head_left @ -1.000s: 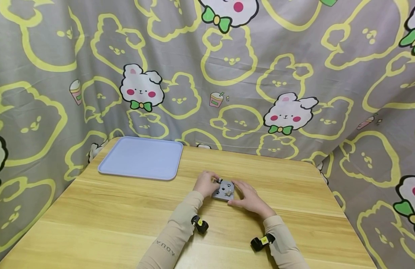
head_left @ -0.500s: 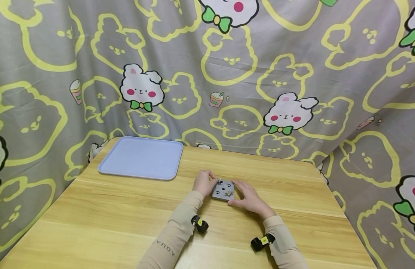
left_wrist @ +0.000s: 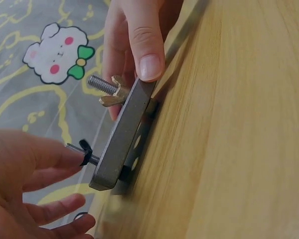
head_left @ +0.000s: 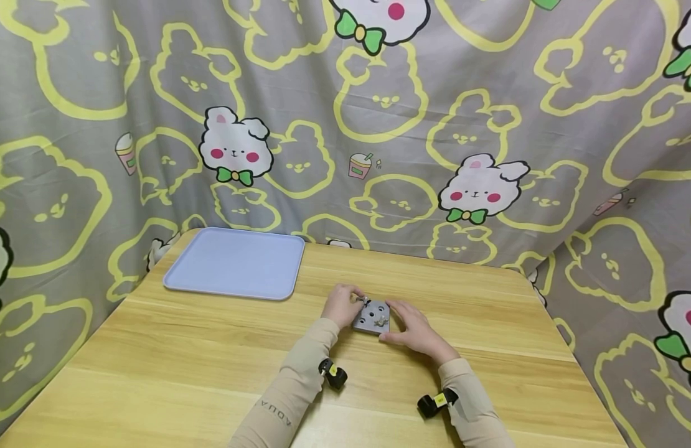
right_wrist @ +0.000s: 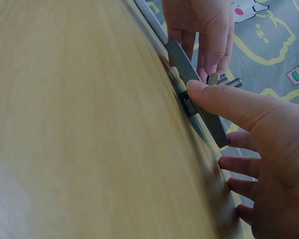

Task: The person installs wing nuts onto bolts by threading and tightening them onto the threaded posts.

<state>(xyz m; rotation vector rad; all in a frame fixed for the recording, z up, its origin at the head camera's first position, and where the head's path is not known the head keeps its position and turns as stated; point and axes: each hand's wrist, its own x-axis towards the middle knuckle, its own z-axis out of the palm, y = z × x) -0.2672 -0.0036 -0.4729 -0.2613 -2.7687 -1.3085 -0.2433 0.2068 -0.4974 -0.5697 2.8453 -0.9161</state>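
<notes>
A grey plate (head_left: 370, 325) with round holes lies near the middle of the table, raised a little on bolt heads seen beneath it. Two threaded bolts stick up through it. One carries a black wing nut (left_wrist: 86, 152), the other a brass wing nut (left_wrist: 112, 99). My left hand (head_left: 341, 306) pinches the black wing nut at the plate's far left corner, its other fingers loosely spread. On the opposite side, my right hand (head_left: 415, 331) holds the plate by its edges, thumb (right_wrist: 197, 86) at the near corner and index finger at the far one.
A pale blue tray (head_left: 233, 261) lies at the back left of the wooden table (head_left: 211, 361). Behind the table hangs a patterned grey curtain (head_left: 317, 81). A small black camera is strapped to each forearm.
My left fingers drew back slightly from over the plate, baring the black wing nut, then closed in on it again. The right hand and the plate stay in place.
</notes>
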